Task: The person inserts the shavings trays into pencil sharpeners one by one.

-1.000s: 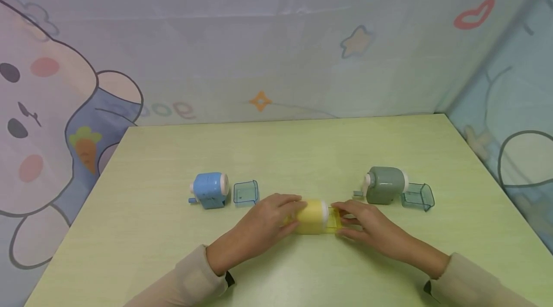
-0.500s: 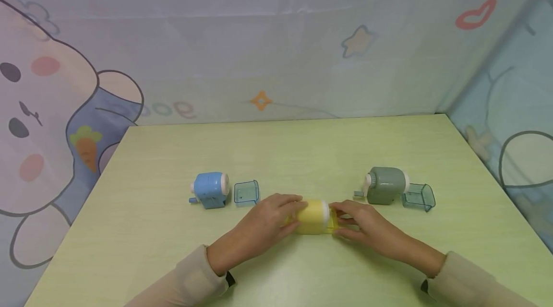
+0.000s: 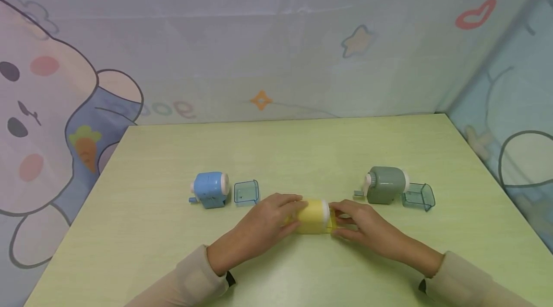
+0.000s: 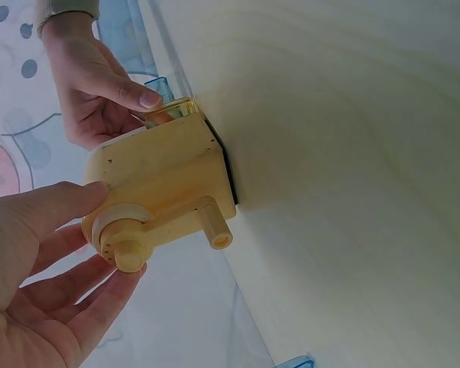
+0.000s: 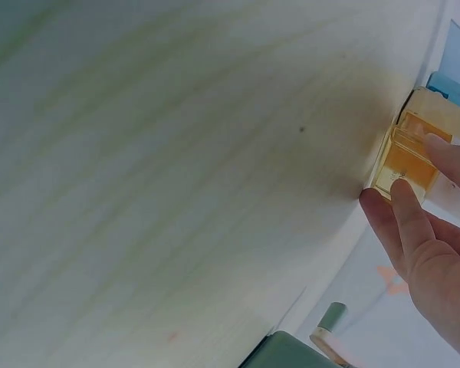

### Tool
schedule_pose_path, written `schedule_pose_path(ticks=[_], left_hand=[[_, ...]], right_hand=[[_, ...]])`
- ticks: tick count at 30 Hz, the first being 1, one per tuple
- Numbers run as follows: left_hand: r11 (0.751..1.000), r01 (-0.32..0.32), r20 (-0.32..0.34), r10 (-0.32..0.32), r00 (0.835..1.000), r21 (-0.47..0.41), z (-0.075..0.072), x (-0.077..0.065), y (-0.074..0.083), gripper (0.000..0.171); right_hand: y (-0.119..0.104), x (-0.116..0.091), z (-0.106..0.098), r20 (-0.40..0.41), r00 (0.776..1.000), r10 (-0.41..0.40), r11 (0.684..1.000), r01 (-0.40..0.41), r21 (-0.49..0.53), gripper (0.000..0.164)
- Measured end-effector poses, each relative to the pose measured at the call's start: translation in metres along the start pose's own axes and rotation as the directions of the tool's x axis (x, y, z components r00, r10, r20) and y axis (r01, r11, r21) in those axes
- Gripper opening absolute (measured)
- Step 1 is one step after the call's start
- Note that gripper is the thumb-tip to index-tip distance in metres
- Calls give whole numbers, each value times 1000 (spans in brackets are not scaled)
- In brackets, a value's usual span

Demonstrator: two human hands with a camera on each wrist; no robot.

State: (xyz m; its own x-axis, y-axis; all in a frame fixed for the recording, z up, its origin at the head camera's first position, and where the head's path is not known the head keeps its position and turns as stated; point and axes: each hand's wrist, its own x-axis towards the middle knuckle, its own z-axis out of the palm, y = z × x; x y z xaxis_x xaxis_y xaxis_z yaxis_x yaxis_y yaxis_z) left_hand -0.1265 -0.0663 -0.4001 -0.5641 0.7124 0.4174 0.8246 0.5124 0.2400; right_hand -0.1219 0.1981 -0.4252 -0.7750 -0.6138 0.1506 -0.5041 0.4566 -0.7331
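Note:
On the table, a yellow crank pencil sharpener (image 3: 312,217) lies between my two hands. My left hand (image 3: 263,220) grips the body at its crank end, thumb on one side and fingers on the other; the crank handle (image 4: 217,228) shows in the left wrist view. At the other end, my right hand (image 3: 367,226) pinches a clear yellow shavings drawer (image 5: 405,165) between thumb and fingers. Most of that drawer sits inside the sharpener body, with its outer end still showing.
A blue pencil sharpener (image 3: 209,189) stands at the left, its clear drawer (image 3: 246,193) lying apart beside it. Behind my right hand stands a grey-green sharpener (image 3: 386,185), with another clear drawer (image 3: 418,195) at its right. A printed cloth (image 3: 276,48) hangs behind the table.
My right hand has moved slightly left, and the yellow drawer has slid further into the sharpener body. The left hand has kept its hold in place.

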Motion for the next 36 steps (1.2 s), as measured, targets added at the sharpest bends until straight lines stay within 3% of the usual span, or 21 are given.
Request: schedule_pose_path(ticks=[36], left_hand=[[1000,-3,-2,3,1000,-14,1,0,0,38]], right_hand=[[0,4,3,-19,1000,10,1000,-10,-9,48]])
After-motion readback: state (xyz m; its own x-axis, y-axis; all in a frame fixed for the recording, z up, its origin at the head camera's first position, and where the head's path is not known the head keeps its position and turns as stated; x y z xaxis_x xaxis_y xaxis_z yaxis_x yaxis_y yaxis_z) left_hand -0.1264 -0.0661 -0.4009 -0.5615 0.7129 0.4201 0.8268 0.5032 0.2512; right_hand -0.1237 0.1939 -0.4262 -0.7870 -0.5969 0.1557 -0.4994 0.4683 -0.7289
